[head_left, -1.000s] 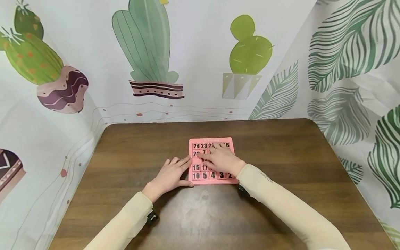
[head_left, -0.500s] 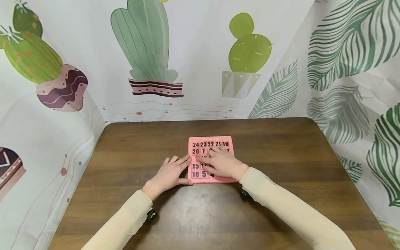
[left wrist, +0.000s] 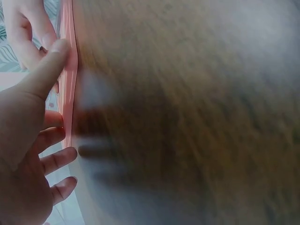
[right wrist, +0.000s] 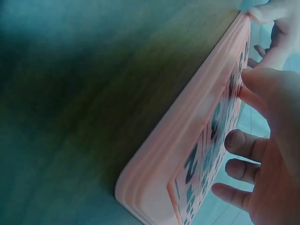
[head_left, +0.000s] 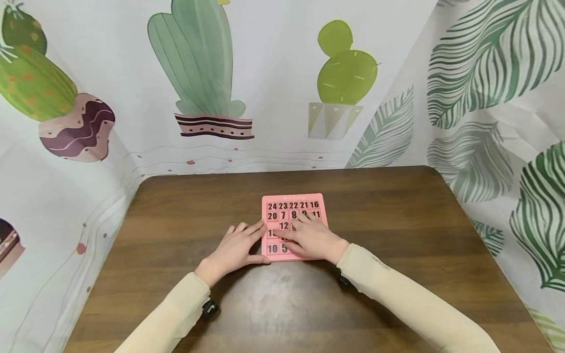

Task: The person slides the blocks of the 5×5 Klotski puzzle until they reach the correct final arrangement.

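1. White fabric printed with plants (head_left: 282, 73) hangs around a dark brown wood-grain table (head_left: 198, 206), whose far corners are rounded. At its left we see a spotted green cactus print (head_left: 37, 83).

2. Moving right, we find a cream-coloured long sleeve (head_left: 165, 314) reaching in, with a small black device (head_left: 210, 308) beneath its cuff.

3. Next we see the person's left hand (head_left: 231, 247), its grip released: the fingers stretch forward, relaxed, with index fingertip at the left edge of the board and thumb at its near-left corner. From the left wrist, we see that thumb resting on the pink rim.

4. Between the two hands, the pink, roughly square plastic number board (head_left: 293, 197) lies flat on the table, near the middle and toward the far side. We read 24, 23, 22, 21 and 16 along its top row, and a bare pink space starts the third row, just left of the tile marked 12 (head_left: 284, 225).

5. Over the board's right part we see the right hand (head_left: 315, 238), also released rather than clenched. Its fingers extend leftward across the tiles, the index fingertip over the partly covered tile marked 15 (head_left: 270, 233).

6. Farthest right, we see a second cream sleeve (head_left: 397, 289) and large striped green leaf prints (head_left: 485, 54).
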Motion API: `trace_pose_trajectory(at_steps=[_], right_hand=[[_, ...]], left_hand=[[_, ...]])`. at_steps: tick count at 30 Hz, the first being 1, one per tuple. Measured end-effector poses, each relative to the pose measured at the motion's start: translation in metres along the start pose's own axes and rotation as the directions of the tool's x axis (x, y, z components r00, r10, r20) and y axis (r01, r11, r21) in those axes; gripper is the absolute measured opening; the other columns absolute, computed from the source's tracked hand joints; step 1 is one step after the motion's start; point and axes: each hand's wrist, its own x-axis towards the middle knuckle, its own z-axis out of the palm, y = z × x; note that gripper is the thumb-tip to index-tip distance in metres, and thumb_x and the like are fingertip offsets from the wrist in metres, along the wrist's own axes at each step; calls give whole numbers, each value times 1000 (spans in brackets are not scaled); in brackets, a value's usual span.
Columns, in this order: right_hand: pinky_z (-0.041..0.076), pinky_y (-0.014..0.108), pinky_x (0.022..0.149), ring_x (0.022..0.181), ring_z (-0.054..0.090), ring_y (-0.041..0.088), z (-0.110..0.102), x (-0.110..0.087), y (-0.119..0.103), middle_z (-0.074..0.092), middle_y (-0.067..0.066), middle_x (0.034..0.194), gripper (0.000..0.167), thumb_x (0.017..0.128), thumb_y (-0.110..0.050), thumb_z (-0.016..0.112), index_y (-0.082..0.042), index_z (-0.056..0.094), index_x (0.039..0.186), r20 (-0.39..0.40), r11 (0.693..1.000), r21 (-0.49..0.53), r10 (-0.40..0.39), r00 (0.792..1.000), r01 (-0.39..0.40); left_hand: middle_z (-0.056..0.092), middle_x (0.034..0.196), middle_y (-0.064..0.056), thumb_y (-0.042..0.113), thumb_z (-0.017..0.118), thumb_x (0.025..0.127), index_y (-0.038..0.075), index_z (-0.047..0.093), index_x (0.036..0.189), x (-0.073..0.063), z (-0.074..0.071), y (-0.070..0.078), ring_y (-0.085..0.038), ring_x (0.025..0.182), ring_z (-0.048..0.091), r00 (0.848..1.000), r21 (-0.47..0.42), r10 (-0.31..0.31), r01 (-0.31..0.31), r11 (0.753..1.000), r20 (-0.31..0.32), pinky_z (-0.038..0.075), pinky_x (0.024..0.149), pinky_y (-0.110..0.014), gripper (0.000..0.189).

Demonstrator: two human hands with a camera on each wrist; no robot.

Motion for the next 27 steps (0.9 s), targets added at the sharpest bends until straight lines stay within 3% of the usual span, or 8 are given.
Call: trace_pose_trajectory(at_steps=[6,10,14,18,27], right_hand=[[39,60,111,127,55,33,-5,10,6,65,14,136,47,106,-45,55,-38,54,153,46,1000,-2,30,998,-30],[42,57,108,119,57,30,-7,13,8,67,12,128,47,107,-46,54,-37,54,153,75,999,-2,40,996,-40],[40,58,110,125,56,32,-5,12,8,67,12,131,47,106,-45,55,-34,56,152,61,1000,8,28,998,-29],[41,59,109,125,55,36,-3,5,3,68,13,127,45,105,-43,56,-33,59,149,9,1000,23,-11,1000,11],[48,52,99,109,58,25,-4,-17,-19,68,2,105,41,104,-45,58,-35,65,144,-29,990,-17,-141,990,140]], left_hand=[[45,162,-10,66,74,85,7,49,156,0,0,0,-30,123,52,1000,13,7,-6,1000,-25,39,93,-49,96],[44,163,-11,65,75,85,6,48,156,0,-1,0,-30,123,52,1000,2,7,-6,1000,-10,39,93,-49,96],[44,163,-11,64,75,85,6,48,156,2,-2,0,-30,122,52,1000,5,15,-15,1000,-15,39,92,-49,96],[45,162,-11,63,76,85,6,49,155,2,-2,1,-31,123,52,1000,6,19,-19,1000,-14,39,92,-49,95],[43,164,-10,65,74,86,6,47,157,-2,-1,-1,-30,124,51,1000,-1,2,-2,1000,-2,39,94,-48,96]])
